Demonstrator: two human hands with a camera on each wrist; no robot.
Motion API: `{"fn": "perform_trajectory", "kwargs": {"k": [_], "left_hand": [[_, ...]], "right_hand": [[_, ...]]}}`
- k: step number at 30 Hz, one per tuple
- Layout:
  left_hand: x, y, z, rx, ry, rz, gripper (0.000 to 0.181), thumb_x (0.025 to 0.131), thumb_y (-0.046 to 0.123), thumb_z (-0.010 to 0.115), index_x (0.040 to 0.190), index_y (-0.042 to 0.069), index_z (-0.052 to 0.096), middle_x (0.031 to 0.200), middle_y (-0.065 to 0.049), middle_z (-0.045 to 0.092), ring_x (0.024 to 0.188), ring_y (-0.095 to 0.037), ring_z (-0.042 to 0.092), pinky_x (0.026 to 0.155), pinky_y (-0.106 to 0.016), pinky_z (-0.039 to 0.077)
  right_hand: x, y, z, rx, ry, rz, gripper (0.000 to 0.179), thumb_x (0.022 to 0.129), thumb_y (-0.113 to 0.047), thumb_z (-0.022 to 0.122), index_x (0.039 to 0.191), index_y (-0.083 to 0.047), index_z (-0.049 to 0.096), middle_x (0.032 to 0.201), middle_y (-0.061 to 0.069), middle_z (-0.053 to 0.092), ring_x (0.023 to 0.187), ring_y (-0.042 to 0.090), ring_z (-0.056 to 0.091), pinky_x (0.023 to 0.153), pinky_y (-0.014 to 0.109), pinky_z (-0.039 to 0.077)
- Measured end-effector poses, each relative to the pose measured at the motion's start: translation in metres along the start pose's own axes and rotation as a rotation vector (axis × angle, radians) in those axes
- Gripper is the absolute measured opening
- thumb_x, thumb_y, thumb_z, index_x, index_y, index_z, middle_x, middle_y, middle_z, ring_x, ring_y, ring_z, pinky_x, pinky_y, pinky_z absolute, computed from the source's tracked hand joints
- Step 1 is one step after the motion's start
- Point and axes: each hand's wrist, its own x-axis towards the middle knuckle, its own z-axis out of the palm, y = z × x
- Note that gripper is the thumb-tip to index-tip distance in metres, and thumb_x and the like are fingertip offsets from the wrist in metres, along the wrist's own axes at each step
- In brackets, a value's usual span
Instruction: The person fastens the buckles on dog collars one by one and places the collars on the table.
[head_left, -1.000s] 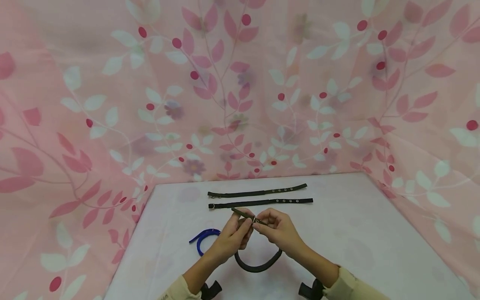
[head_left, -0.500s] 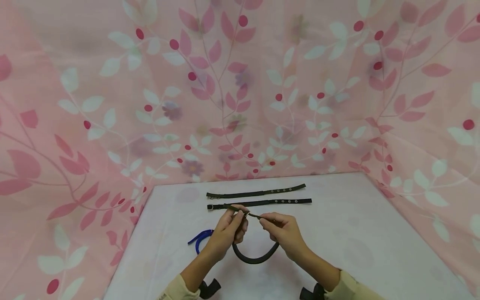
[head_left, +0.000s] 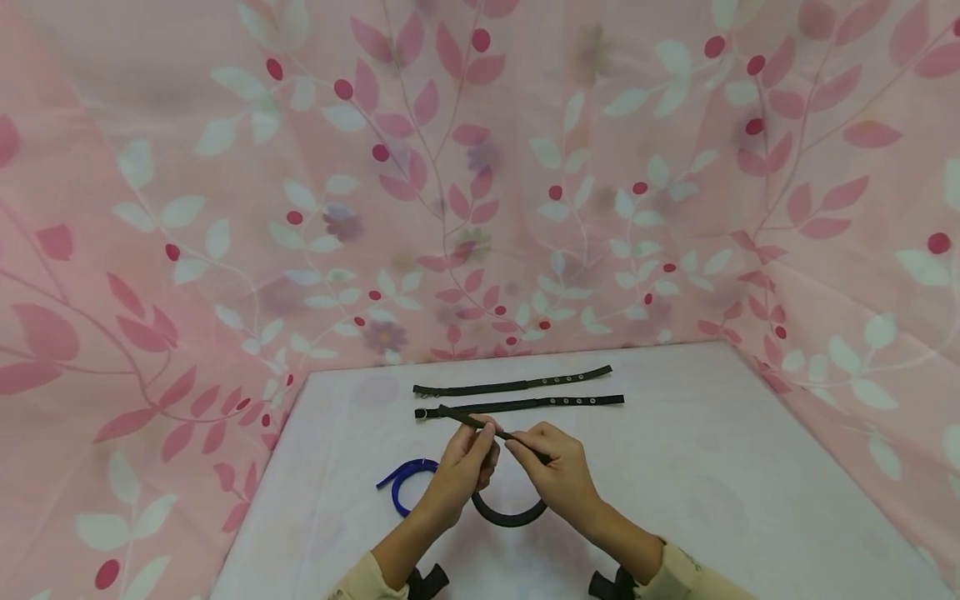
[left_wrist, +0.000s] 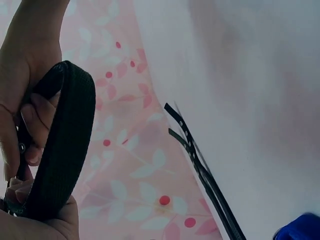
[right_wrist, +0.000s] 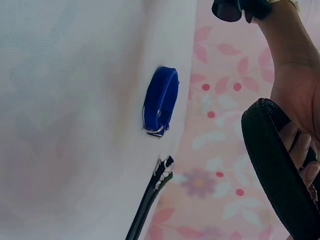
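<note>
A dark collar (head_left: pixel 511 522), bent into a loop, is held up between both hands over the table. My left hand (head_left: pixel 456 473) pinches it where the ends overlap, and a free strap end sticks out past the fingers to the upper left. My right hand (head_left: pixel 558 469) pinches the strap on the other side, close to the left fingertips. The padded band of the collar (left_wrist: pixel 75 145) hangs below the hands in the left wrist view. A metal eyelet (left_wrist: pixel 22 147) shows by the fingers there. The buckle is mostly hidden by the fingers.
On the white table (head_left: pixel 720 467), a blue collar (right_wrist: pixel 162 95) lies buckled in a loop, left of the hands. Two dark collars, one at the back (head_left: pixel 476 389) and one nearer (head_left: pixel 517 406), lie straight beyond the hands. A pink floral cloth (head_left: pixel 480 208) hangs behind.
My right hand first draws right along the strap, away from the left hand, then comes back close to it. The free end now reaches farther to the upper left; the hanging loop looks narrower.
</note>
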Motion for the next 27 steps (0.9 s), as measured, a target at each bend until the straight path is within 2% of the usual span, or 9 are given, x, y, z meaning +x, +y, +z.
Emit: {"fn": "perform_trajectory", "kwargs": {"k": [4, 8, 12, 16, 22, 27], "left_hand": [[-0.001, -0.002, 0.0, -0.009, 0.017, -0.029, 0.033, 0.102, 0.044, 0.049, 0.118, 0.015, 0.046, 0.074, 0.0, 0.044, 0.054, -0.008, 0.034, 0.046, -0.018, 0.029], [-0.002, -0.005, -0.002, -0.053, 0.049, -0.04, 0.033, 0.103, 0.042, 0.05, 0.115, 0.011, 0.046, 0.074, 0.001, 0.042, 0.051, -0.007, 0.031, 0.044, -0.018, 0.027], [-0.002, -0.003, -0.007, -0.079, 0.091, -0.031, 0.039, 0.102, 0.04, 0.051, 0.115, 0.004, 0.046, 0.073, 0.001, 0.042, 0.049, -0.006, 0.031, 0.043, -0.018, 0.027], [-0.001, -0.001, -0.009, -0.073, 0.103, -0.033, 0.042, 0.102, 0.039, 0.053, 0.117, 0.0, 0.047, 0.075, -0.001, 0.045, 0.05, -0.007, 0.032, 0.043, -0.018, 0.028], [0.0, -0.003, -0.01, -0.066, 0.108, -0.061, 0.043, 0.101, 0.038, 0.054, 0.12, 0.0, 0.048, 0.078, -0.002, 0.049, 0.054, -0.01, 0.036, 0.045, -0.019, 0.032], [0.0, -0.004, -0.011, -0.06, 0.086, -0.07, 0.046, 0.1, 0.041, 0.055, 0.121, 0.002, 0.049, 0.078, -0.002, 0.051, 0.056, -0.01, 0.039, 0.047, -0.019, 0.033]], "right_hand": [[0.0, 0.003, 0.002, 0.001, -0.019, -0.017, 0.009, 0.088, -0.004, 0.073, 0.095, -0.006, 0.078, 0.076, -0.001, 0.061, 0.063, 0.003, 0.047, 0.047, 0.019, 0.041], [-0.004, 0.007, 0.0, 0.033, -0.078, -0.005, 0.012, 0.091, -0.004, 0.069, 0.101, -0.006, 0.076, 0.077, -0.001, 0.062, 0.062, 0.004, 0.049, 0.047, 0.02, 0.043], [-0.005, 0.012, -0.004, 0.113, -0.139, 0.088, 0.013, 0.097, -0.004, 0.06, 0.102, -0.007, 0.072, 0.077, 0.007, 0.065, 0.06, 0.007, 0.054, 0.049, 0.023, 0.047], [-0.006, 0.013, -0.008, 0.16, -0.176, 0.169, 0.014, 0.1, -0.008, 0.057, 0.099, -0.008, 0.071, 0.076, 0.009, 0.065, 0.059, 0.01, 0.057, 0.051, 0.024, 0.049], [-0.008, 0.014, -0.009, 0.148, -0.159, 0.186, 0.013, 0.098, -0.011, 0.06, 0.102, -0.008, 0.072, 0.078, 0.007, 0.066, 0.06, 0.011, 0.057, 0.051, 0.025, 0.049], [-0.008, 0.013, -0.009, 0.138, -0.139, 0.2, 0.013, 0.098, -0.011, 0.061, 0.103, -0.007, 0.072, 0.079, 0.008, 0.066, 0.06, 0.011, 0.057, 0.052, 0.024, 0.049]]}}
